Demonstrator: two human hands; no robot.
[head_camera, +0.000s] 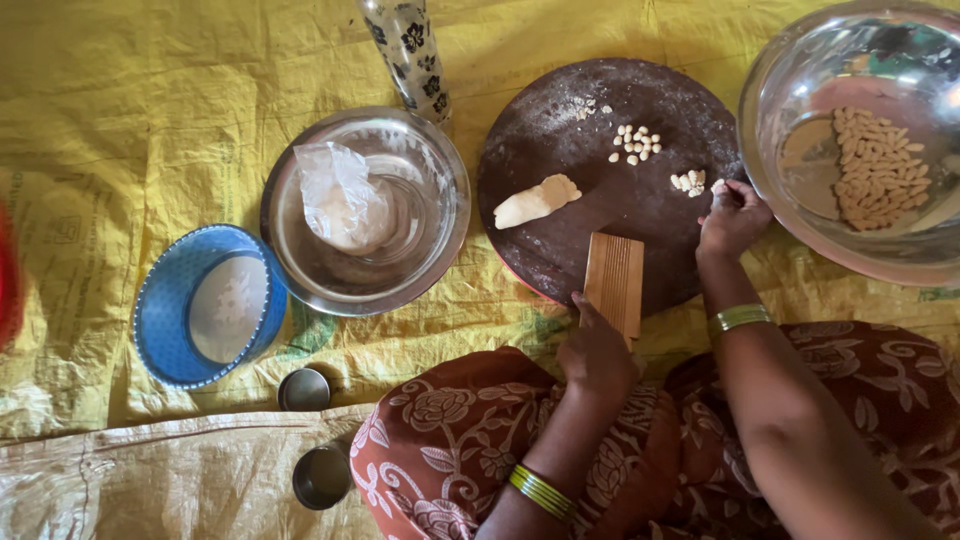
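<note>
Your left hand (597, 352) grips the ridged board (614, 282); right hand (733, 218) pinches dough bits (688, 183) on the round board (560, 130). Many shaped pieces (878, 168) are done; a dough lump (536, 201) remains.

Green-gold bangles (741, 317), rust floral dress (450, 450) — bare forearms

Two hands counted: left hand (597, 352), right hand (733, 217). Two steel bowls seen: one (300, 262) lined with plastic bag (343, 197), one (775, 150) filled with many small shaped dough pieces (878, 168), number not countable. One round dark board (560, 130). One ridged wooden paddle (614, 281). One dough lump (535, 201). Two small clusters of dough bits noted on board (635, 143) (689, 182). One blue sieve (160, 320). Two small steel cups (303, 390) (322, 476). One floral bottle (412, 50). Two green bangle sets (541, 491) (740, 316).
</note>
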